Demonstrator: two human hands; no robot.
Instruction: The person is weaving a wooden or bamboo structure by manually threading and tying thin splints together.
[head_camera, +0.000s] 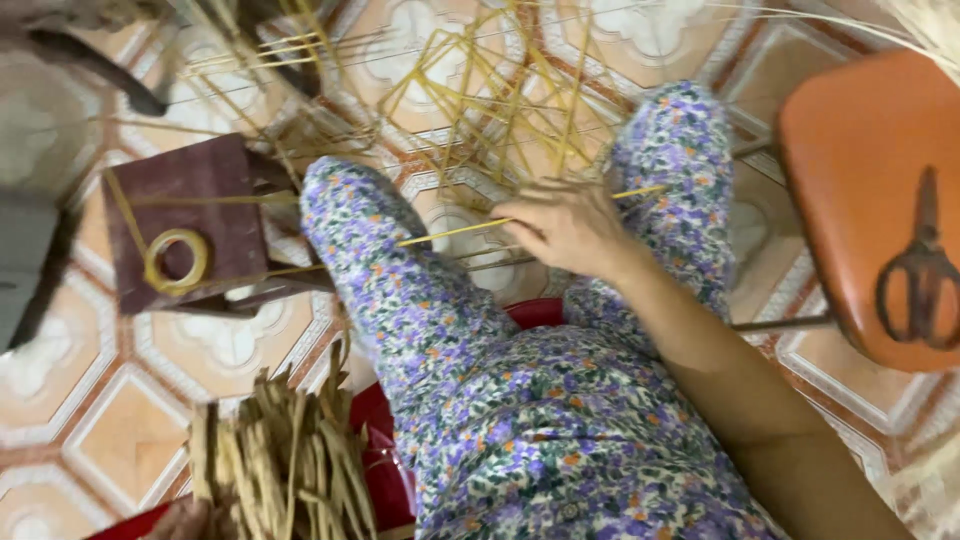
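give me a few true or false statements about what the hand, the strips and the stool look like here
1. The right hand grips a thin yellow strip. True.
2. A pair of scissors lies on the orange stool. True.
3. The coiled yellow ring sits on the orange stool. False: it rests on a dark wooden block.
4. The floor tiles are plain grey. False: they are patterned in orange and white.
5. The bundle of dried strips lies at the lower left. True.
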